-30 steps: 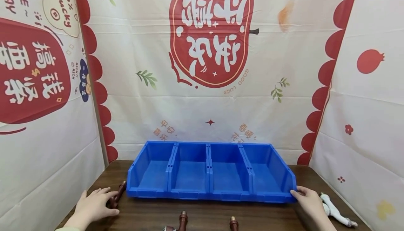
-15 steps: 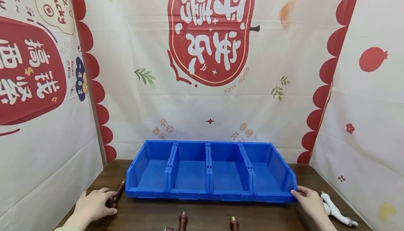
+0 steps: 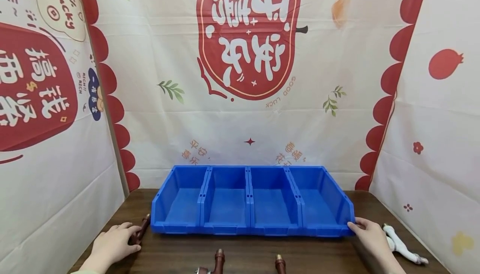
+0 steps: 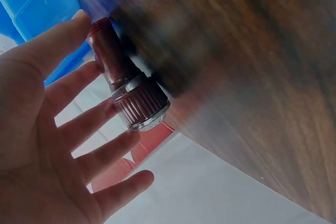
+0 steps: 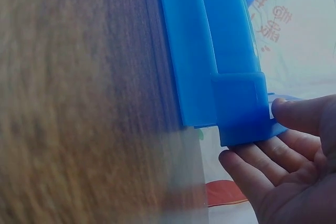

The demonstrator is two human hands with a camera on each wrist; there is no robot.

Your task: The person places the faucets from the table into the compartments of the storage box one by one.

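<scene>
A row of several blue storage bins (image 3: 275,231) stands on the table, joined side by side with open fronts. My right hand (image 3: 371,236) pinches the front right corner of the rightmost bin; in the right wrist view its thumb lies on one side of the bin wall (image 5: 239,106), with fingers on the other. At the row's left end my left hand (image 3: 114,242) rests beside a dark red tap-like fitting (image 3: 139,230). In the left wrist view the fingers are spread along this fitting (image 4: 140,103), which has a ribbed collar; I cannot tell whether they touch it.
Two more dark red fittings (image 3: 219,261), (image 3: 280,264) with metal ends lie at the table's front, partly cut off by the frame. A white tap-like fitting (image 3: 401,247) lies right of my right hand. Printed cloth (image 3: 243,128) hangs behind the bins and at both sides.
The head view has shifted slightly. Both hands keep nearly the same places at the bin row's ends, and no grip has visibly changed.
</scene>
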